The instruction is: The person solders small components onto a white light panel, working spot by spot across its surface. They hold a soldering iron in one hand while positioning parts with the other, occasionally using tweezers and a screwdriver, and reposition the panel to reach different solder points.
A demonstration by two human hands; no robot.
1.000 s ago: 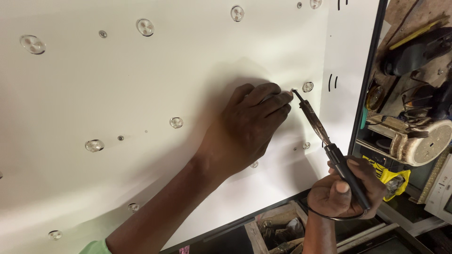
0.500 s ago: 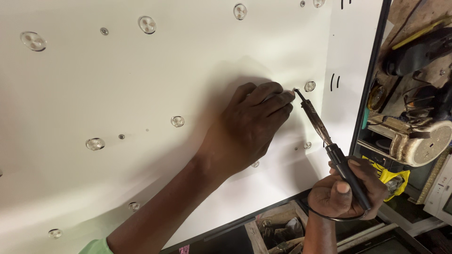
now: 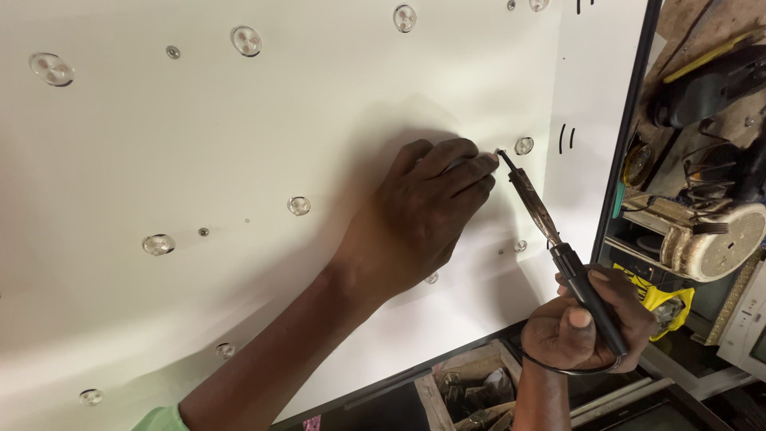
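White reflector sheet (image 3: pixel 239 144) is risking scorching: right hand (image 3: pixel 586 323) is gripping the soldering iron (image 3: pixel 558 243), tip touching just beyond left hand's (image 3: pixel 423 219) pinched fingertips (image 3: pixel 483 162), beside an LED lens (image 3: pixel 524 145).

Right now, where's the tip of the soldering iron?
Head view, right of centre: the soldering iron tip meets the white panel between the left hand fingertips and a clear round lens.

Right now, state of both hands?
Left hand: palm down on the white panel, fingertips pinched at the soldering iron's tip; whether they hold anything cannot be told.
Right hand: closed around the soldering iron handle.
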